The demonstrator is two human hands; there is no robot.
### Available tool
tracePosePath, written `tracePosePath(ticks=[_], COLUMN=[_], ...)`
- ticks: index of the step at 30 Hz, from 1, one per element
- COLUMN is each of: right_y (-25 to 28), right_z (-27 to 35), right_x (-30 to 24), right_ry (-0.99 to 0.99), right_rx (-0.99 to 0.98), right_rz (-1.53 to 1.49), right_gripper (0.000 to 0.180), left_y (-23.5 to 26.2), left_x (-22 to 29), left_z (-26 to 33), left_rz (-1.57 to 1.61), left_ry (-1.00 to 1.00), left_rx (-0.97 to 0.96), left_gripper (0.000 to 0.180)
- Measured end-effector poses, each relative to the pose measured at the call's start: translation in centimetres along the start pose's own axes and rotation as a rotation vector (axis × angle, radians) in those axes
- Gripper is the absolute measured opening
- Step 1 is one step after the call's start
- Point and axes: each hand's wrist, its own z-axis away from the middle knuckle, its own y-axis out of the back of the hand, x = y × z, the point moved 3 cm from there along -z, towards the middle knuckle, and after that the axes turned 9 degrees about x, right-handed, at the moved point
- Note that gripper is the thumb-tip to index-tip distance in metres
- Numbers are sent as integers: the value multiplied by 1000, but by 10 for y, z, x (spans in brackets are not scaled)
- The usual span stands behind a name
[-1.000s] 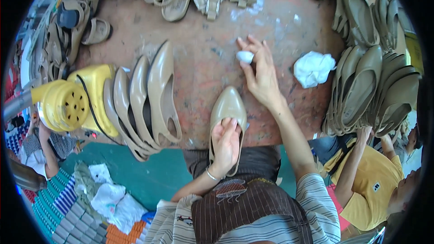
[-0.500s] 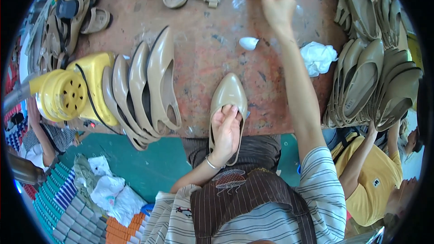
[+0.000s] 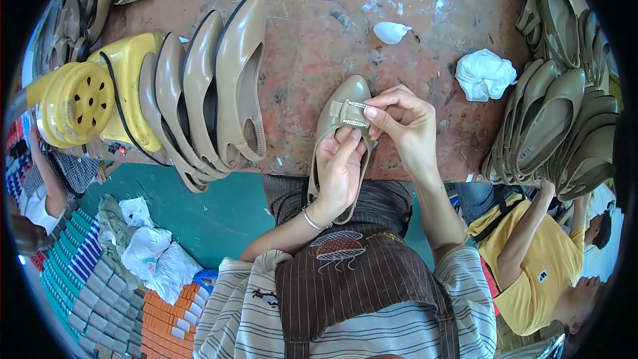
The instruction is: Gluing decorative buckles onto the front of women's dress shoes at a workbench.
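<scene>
A shiny taupe pointed-toe slingback shoe [image 3: 355,86] rests near the front edge of the worktable, toe pointing away from me. My left hand [image 3: 339,171] grips it at the opening, with fingers tucked inside and the thumb near the vamp. Between the thumb and fingers of my right hand [image 3: 407,119] is one end of a small taupe bow [image 3: 351,114] edged with sparkling trim. The bow lies across the top of the shoe's toe; whether it is attached there cannot be seen.
Similar slingbacks [image 3: 232,60] stand in a row at left beside a yellow machine [image 3: 86,103]. More shoes [image 3: 545,116] crowd the right. A small white bulb-shaped item [image 3: 391,32] and crumpled white material [image 3: 485,74] lie beyond my hands. A person in yellow [image 3: 531,272] is at right.
My right hand has come back from the pile of bows at the far side to the shoe, now holding a bow. The left hand keeps its hold. The view has shifted.
</scene>
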Motion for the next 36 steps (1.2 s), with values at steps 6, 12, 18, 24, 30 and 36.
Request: tracePosePath(ticks=[6, 12, 18, 24, 30, 36], right_y=[-2, -4, -7, -5, -3, 15], right_z=[3, 2, 2, 1, 2, 6], right_x=[3, 4, 3, 6, 11, 3], right_ry=[12, 23, 36, 19, 185, 42], right_rx=[37, 50, 70, 122, 108, 92], right_rz=[77, 129, 192, 259, 391, -96], right_gripper=[7, 6, 7, 18, 18, 6], left_y=[1, 4, -1, -1, 3, -8], left_x=[0, -2, 2, 1, 0, 8], left_z=[0, 0, 0, -5, -7, -2], left_rz=[10, 20, 35, -58, -117, -104], left_ry=[-7, -3, 16, 72, 61, 19], left_rx=[13, -13, 57, 200, 218, 186], left_gripper=[18, 19, 20, 27, 27, 18])
